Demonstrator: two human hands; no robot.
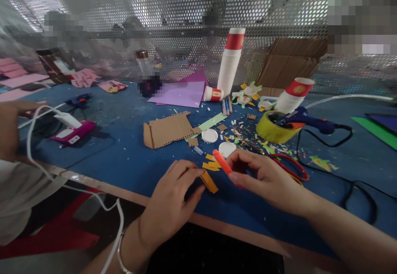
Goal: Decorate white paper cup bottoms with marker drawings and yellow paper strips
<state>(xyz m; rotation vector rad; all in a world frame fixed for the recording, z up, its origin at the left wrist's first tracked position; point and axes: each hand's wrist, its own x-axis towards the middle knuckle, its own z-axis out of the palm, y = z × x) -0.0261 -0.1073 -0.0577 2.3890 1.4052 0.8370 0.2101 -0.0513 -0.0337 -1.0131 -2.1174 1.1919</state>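
My left hand (175, 193) pinches a small folded orange-yellow paper strip (210, 182) between thumb and fingers, just above the blue table. A bright orange-red pen-like stick (222, 162) is gripped in my right hand (262, 174), its free end pointing up and left. Whether it is a marker cannot be made out. Between the hands lie more orange-yellow paper pieces (211, 165). Just beyond them are two white discs (210, 135) and a small translucent bluish cap-like piece (198, 150). Red-handled scissors (293, 164) lie partly behind my right hand.
A cardboard piece (169, 130) and paper scraps cover the middle. Behind stand a tall paper cup stack (230, 65) and a shorter one (294, 96). A glue gun (313, 121) rests on yellow tape (276, 128), its black cord trailing right. Another person's arm (9, 129) is at left, near a white cable (29, 141).
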